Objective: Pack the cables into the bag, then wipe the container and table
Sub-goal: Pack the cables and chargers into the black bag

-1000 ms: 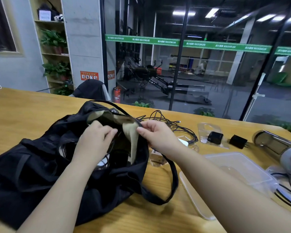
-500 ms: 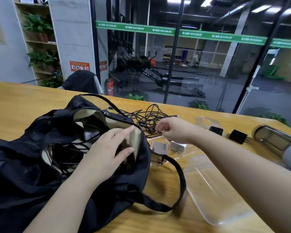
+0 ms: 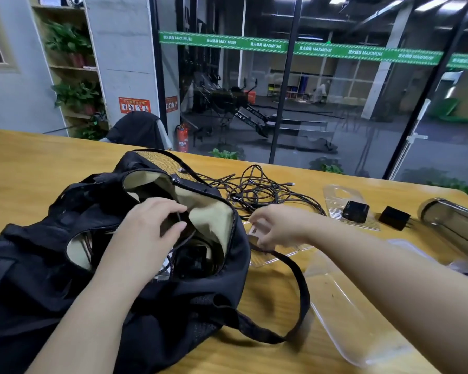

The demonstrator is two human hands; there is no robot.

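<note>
Head view: left hand (image 3: 152,236) rests, fingers curled, in the black bag (image 3: 52,265); right hand (image 3: 278,228) pinches a clear packet (image 3: 257,229) at 3 o'clock; 2 chargers (image 3: 355,211) beyond.

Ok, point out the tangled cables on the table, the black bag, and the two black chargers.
cable tangle (image 3: 257,191), head view, middle of the loose pile.
black bag (image 3: 38,265), head view, its left side fabric.
left charger (image 3: 355,211), head view, its top face.
right charger (image 3: 393,217), head view, its body.
</note>
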